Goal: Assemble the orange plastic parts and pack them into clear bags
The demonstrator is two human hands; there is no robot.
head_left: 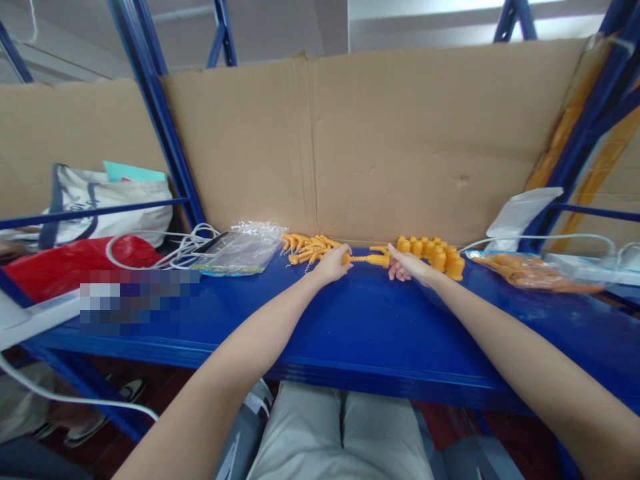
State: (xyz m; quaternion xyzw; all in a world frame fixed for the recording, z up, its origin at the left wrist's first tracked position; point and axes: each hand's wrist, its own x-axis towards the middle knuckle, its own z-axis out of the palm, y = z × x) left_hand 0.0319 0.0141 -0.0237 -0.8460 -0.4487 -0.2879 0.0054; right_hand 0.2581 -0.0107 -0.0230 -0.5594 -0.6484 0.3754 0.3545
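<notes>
Between my hands, a little above or on the blue tabletop, runs an orange-yellow plastic piece (365,259) with a thin ribbed middle and a wider right end. My left hand (334,265) is closed around its left end. At the wider right end is my right hand (407,265), its fingers curled and its thumb up against the piece. Just left of my left hand lies a pile of orange-yellow pieces (306,248) with small metal chains. Behind and right of my right hand stand several blocky yellow pieces (434,253) in rows, partly hidden by the hand.
A clear plastic bag (245,250) lies left of the pile, near white cables (185,247) and a red bag (85,263). On the right is a clear bag with orange items (530,270). A cardboard sheet (400,147) closes off the back of the blue table (345,333).
</notes>
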